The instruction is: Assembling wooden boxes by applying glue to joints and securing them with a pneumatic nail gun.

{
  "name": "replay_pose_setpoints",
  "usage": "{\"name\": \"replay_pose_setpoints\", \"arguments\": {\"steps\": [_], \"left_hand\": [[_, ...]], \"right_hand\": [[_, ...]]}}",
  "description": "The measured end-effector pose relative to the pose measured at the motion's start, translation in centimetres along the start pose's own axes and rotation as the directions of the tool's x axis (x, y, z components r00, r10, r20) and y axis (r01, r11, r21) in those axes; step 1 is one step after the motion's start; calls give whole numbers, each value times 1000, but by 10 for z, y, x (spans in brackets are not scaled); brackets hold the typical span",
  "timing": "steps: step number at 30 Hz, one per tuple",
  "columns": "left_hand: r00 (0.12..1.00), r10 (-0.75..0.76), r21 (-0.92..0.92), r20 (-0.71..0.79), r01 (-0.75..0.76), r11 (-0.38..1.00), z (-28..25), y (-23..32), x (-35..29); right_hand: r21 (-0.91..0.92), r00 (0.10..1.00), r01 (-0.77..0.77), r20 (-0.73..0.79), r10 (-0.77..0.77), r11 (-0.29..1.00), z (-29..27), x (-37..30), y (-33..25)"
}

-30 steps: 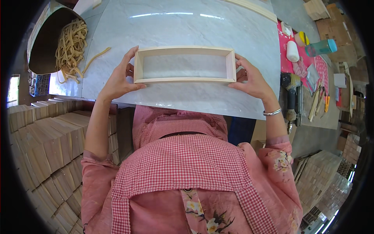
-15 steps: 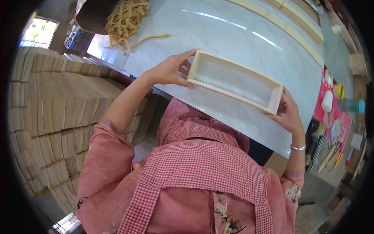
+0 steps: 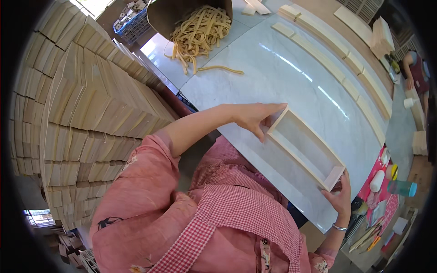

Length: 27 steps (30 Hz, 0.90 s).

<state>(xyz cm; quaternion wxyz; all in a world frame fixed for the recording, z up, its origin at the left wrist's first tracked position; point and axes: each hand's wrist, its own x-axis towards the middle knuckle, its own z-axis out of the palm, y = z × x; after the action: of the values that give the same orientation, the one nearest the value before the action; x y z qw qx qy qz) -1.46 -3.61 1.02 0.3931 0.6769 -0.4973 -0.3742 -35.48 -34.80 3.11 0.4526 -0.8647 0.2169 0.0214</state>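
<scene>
Both hands grip wooden frame on marble table beside stacked boards

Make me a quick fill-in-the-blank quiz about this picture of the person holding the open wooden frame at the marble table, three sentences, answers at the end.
1. The left hand and right hand grip opposite ends of the pale rectangular wooden frame, which has no ____.
2. The frame is held over the grey-white ____ tabletop.
3. The tan strips spill from a dark ____ at the table's far end.

Answers: bottom; marble; container
</scene>
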Motion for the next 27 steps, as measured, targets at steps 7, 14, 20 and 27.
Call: {"name": "replay_pose_setpoints", "arguments": {"steps": [7, 14, 20, 27], "left_hand": [[780, -75, 616, -622, 546, 568, -105, -77, -30], [696, -114, -71, -709, 91, 993, -81, 21, -47], [960, -77, -545, -271, -87, 834, 55, 137, -36], [908, 274, -134, -316, -328, 935, 83, 126, -24]], "right_hand": [[-2, 998, 46, -38, -46, 999, 3, -13, -2], [-1, 906, -23, -423, 21, 1000, -8, -48, -7], [205, 842, 431, -442, -310, 879, 91, -22, -146], [463, 856, 479, -434, -281, 746, 112, -27, -144]]}}
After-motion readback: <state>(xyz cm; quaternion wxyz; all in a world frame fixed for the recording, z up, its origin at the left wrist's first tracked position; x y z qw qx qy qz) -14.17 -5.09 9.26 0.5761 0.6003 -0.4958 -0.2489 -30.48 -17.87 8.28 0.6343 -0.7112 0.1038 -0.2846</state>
